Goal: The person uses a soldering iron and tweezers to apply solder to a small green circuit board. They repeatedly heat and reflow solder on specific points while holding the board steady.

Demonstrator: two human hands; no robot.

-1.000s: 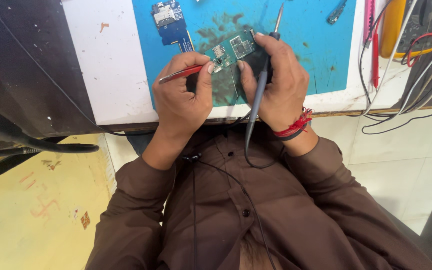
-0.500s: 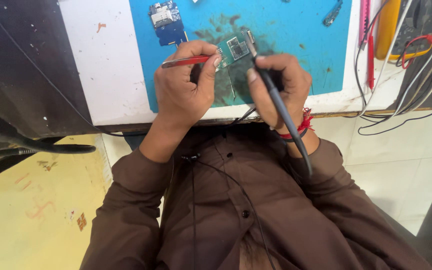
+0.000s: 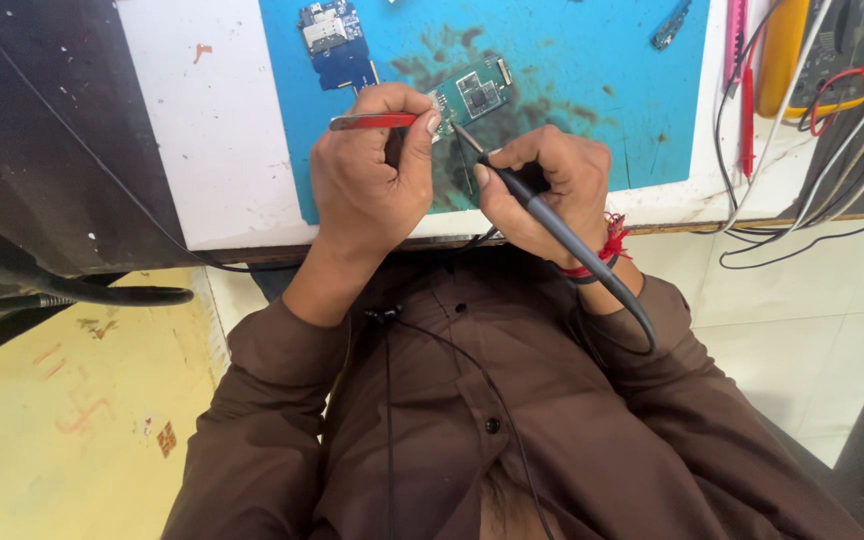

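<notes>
My left hand (image 3: 370, 175) pinches red-handled tweezers (image 3: 372, 121), their tip at the edge of a small green circuit board (image 3: 474, 92) on a blue work mat (image 3: 592, 70). My right hand (image 3: 544, 185) grips a grey soldering iron (image 3: 542, 215) like a pen, its thin tip touching the board near the tweezers. The iron's cable curves back over my right wrist, which wears a red thread band (image 3: 604, 245). Both hands rest at the near edge of the bench.
A second blue circuit board (image 3: 335, 40) lies on the mat's far left. A yellow multimeter (image 3: 820, 50) with red and black leads sits at the right, beside a pink tool (image 3: 735, 40). A small metal part (image 3: 672, 25) lies further back. White bench surface (image 3: 207, 130) lies left of the mat.
My right hand has turned so the iron's handle points down toward my body, and its tip now meets the board. The view has shifted slightly; the left hand keeps the tweezers in place.
</notes>
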